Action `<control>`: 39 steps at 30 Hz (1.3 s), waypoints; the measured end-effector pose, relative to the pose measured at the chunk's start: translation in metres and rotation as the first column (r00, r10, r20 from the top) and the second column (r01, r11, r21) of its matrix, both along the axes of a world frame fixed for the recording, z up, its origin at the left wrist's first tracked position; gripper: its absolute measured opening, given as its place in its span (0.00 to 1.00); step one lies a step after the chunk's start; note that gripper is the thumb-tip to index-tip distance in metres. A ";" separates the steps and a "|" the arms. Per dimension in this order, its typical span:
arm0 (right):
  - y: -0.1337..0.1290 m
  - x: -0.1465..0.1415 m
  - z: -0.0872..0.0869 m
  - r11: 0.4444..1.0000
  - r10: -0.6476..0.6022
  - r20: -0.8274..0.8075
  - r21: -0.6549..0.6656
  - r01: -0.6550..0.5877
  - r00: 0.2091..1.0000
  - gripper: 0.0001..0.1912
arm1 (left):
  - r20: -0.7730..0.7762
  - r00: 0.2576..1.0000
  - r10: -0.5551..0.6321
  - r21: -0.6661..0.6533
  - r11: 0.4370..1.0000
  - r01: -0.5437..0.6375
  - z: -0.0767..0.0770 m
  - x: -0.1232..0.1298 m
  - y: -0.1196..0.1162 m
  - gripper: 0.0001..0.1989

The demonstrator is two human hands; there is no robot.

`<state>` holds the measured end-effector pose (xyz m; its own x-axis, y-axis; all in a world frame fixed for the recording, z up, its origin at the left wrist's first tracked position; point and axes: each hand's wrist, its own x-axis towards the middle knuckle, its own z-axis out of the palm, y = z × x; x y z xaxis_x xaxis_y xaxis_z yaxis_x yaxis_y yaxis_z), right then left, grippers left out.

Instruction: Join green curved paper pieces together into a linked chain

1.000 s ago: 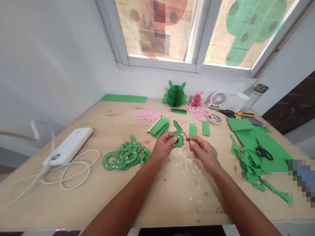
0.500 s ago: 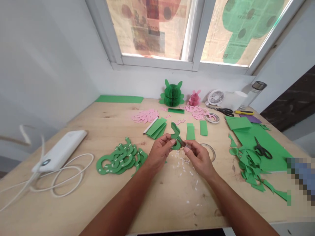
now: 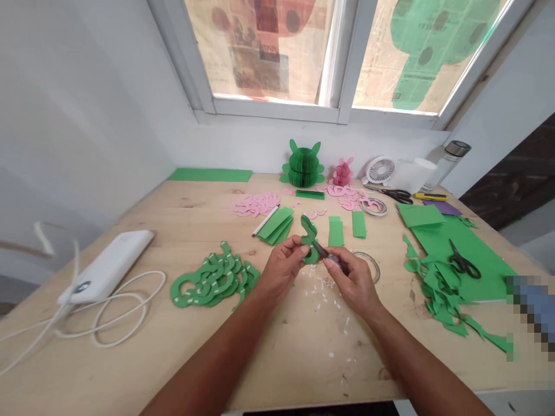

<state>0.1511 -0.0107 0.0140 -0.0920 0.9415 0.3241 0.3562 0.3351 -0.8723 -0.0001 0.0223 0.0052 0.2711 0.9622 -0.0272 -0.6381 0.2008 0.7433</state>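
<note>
Between the fingertips of my left hand (image 3: 284, 267) is a curved green paper cutout (image 3: 309, 231), raised above the table. My right hand (image 3: 353, 277) is closed on a pair of dark tweezers (image 3: 321, 249), their narrow tip against the cutout. My fingers cover part of both. Small white paper scraps (image 3: 323, 286) lie scattered below my hands. Left of my left hand is a heap of green curved cutouts (image 3: 217, 277) with short white strips on them. A ring of tape (image 3: 376, 268) lies partly behind my right hand.
Folded green papers (image 3: 277, 225) and pink cutouts (image 3: 255, 204) lie farther back. Black scissors (image 3: 463, 263) rest on green sheets at right, beside green offcuts (image 3: 440, 289). A white power bank (image 3: 108, 266) and looped cable (image 3: 117, 344) occupy the left. A small fan (image 3: 380, 171) stands at the back.
The tweezers in my right hand have turned slightly, and more of their length shows. My left hand keeps the green cutout in nearly the same place.
</note>
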 end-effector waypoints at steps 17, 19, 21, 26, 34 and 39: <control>0.000 0.002 -0.002 0.999 -0.020 0.053 0.032 0.018 0.998 0.13 | -0.017 1.000 -0.002 -0.004 1.000 0.001 -0.005 -0.001 0.002 0.10; -0.001 0.002 -0.001 0.999 -0.024 0.064 0.033 0.022 0.998 0.13 | -0.011 1.000 -0.006 0.001 1.000 0.006 -0.005 -0.001 0.002 0.10; -0.001 0.002 -0.001 0.999 -0.027 0.073 0.033 0.025 0.997 0.13 | 0.000 1.000 -0.009 0.003 1.000 0.009 -0.005 -0.001 0.001 0.10; -0.001 0.003 0.000 0.998 -0.038 0.080 0.048 0.034 0.996 0.13 | -0.003 1.000 0.000 -0.019 1.000 0.000 -0.005 0.000 0.001 0.10; -0.001 0.002 -0.001 0.997 -0.045 0.110 0.070 0.037 0.993 0.13 | -0.050 0.998 0.031 -0.061 0.998 -0.034 0.000 -0.002 0.002 0.11; -0.001 0.002 0.000 0.997 -0.029 0.133 0.070 0.020 0.991 0.12 | -0.040 0.997 0.066 -0.071 0.995 -0.069 0.000 -0.001 0.002 0.13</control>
